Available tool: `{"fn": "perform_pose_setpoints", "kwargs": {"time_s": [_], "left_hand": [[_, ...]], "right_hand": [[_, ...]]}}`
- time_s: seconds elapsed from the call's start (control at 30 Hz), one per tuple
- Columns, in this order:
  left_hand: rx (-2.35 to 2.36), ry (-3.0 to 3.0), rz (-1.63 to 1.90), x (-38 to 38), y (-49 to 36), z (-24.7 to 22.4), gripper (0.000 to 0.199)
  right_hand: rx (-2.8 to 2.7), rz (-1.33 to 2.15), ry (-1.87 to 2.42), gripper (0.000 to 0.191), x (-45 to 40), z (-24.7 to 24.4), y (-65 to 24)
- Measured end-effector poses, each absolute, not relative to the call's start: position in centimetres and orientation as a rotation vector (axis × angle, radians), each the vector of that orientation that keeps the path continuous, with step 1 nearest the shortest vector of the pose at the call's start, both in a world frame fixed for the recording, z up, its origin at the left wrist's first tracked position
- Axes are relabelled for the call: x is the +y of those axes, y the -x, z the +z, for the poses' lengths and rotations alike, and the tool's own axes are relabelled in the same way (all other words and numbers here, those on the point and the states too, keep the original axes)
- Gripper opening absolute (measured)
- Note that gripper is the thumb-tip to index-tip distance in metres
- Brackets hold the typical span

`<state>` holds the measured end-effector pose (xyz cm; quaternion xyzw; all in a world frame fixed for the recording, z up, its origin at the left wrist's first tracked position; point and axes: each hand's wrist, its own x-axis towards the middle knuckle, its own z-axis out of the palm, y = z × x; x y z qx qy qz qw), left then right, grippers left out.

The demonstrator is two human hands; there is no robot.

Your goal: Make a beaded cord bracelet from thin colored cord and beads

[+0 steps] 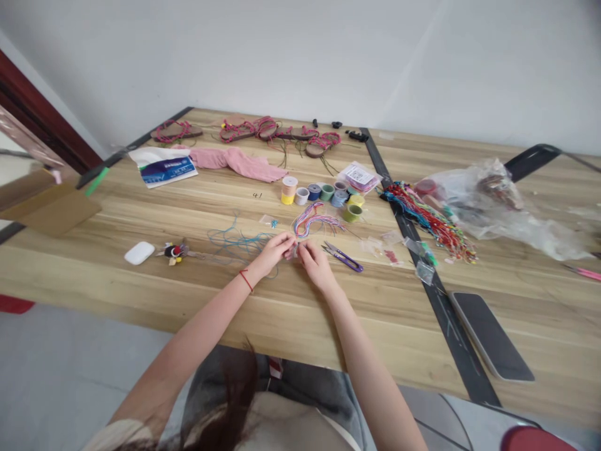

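Observation:
My left hand, with a red string round its wrist, pinches the near end of a bundle of coloured threads. Against it, my right hand is closed with its fingertips on the same end; the small spot between the fingers is mostly hidden. Pink, white, blue and purple strands loop away from my fingers over the wooden table. To the right of my right hand lie purple thread snips. Loose blue cord spreads beside my left hand, near a small bag with blue beads.
Several thread spools stand behind the threads. Rightward are a heap of colourful braided cords, a plastic bag and a phone. A white case and a small figure lie left. Cord sandals line the back.

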<state>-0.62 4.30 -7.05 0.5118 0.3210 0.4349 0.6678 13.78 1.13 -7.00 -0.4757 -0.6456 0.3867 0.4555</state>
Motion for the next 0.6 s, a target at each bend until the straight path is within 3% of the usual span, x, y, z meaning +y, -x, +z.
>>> {"fn": "perform_pose_setpoints", "kwargs": {"time_s": [0.3,0.6], "left_hand": [[0.657,-0.935,1.046,4.05,0.77,-6.20,0.025],[0.706,-0.998,1.016,4.25,0.95,-6.64,0.030]], "right_hand": [[-1.632,0.962,1.176,0.027,1.32,-7.39,-13.71],[-1.508,1.116,1.110,0.026,1.08,-7.04,-13.34]]}}
